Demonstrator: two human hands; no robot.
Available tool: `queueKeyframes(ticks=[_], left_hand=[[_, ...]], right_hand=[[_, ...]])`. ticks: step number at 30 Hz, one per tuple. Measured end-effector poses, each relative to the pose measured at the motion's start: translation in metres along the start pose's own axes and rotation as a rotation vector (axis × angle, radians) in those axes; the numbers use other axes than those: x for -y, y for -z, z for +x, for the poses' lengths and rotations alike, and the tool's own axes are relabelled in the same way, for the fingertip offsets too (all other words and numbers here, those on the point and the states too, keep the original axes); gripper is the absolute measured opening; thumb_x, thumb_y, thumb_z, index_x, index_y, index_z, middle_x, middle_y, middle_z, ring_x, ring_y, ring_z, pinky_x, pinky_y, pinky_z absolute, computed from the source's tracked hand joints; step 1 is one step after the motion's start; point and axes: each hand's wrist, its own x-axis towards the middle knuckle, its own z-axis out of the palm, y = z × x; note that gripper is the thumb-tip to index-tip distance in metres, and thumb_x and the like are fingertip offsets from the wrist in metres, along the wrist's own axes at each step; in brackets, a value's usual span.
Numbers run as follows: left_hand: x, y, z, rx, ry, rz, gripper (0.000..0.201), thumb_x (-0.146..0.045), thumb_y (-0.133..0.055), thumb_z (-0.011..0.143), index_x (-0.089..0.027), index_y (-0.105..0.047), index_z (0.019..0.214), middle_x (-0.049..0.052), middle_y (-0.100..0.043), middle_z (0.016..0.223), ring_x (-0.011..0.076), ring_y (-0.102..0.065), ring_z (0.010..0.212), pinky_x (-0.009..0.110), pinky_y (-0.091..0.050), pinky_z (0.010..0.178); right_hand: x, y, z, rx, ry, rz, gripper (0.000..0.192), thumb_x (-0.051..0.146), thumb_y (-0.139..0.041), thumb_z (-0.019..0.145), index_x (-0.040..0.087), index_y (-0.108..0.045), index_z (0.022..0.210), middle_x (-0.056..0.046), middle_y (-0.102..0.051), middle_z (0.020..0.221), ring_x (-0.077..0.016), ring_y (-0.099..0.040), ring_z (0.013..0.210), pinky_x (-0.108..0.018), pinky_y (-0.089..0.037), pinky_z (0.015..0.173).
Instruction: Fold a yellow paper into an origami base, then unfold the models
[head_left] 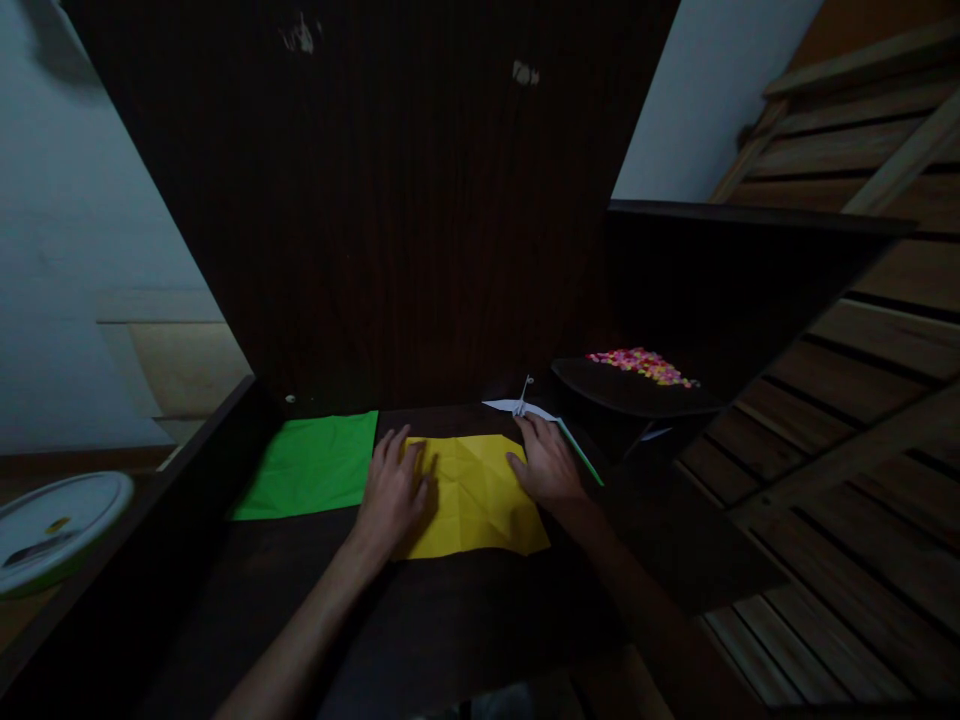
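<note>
Forearms (315, 622) foremost | yellow paper (472, 500) | between left grip (391, 488), right grip (550, 463)

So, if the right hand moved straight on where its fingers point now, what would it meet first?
Probably the white folded paper, just beyond the right hand; I cannot tell whether they already touch.

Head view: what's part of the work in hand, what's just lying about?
Likely in hand:
- yellow creased sheet, between left hand and right hand

Apparently lying about:
- green sheet
- pale green strip
- small colourful pieces
- round lidded container
</note>
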Motion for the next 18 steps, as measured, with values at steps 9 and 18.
queueKeyframes(ticks=[9, 18], left_hand=[[0.007, -0.051, 0.005, 0.341, 0.077, 0.236, 0.065, -0.049, -0.049, 0.088, 0.001, -0.05, 0.129, 0.029, -0.043, 0.144, 0.0435, -0.028, 0.139, 0.057, -0.026, 0.11], [0.021, -0.054, -0.008, 0.367, 0.117, 0.371, 0.09, -0.072, -0.038, 0.084, -0.006, -0.037, 0.145, 0.023, -0.024, 0.155, 0.0411, -0.014, 0.144, 0.056, -0.016, 0.114]], right_hand=[[0.041, -0.068, -0.018, 0.215, 0.176, -0.051, 0.06, 0.041, -0.04, 0.096, -0.001, -0.044, 0.139, -0.022, -0.032, 0.152, -0.0343, -0.021, 0.144, -0.048, -0.02, 0.117], [-0.008, -0.081, -0.031, 0.27, 0.099, -0.068, 0.075, 0.057, -0.03, 0.096, 0.001, -0.034, 0.146, -0.019, -0.026, 0.155, -0.0323, -0.016, 0.146, -0.049, -0.013, 0.118]])
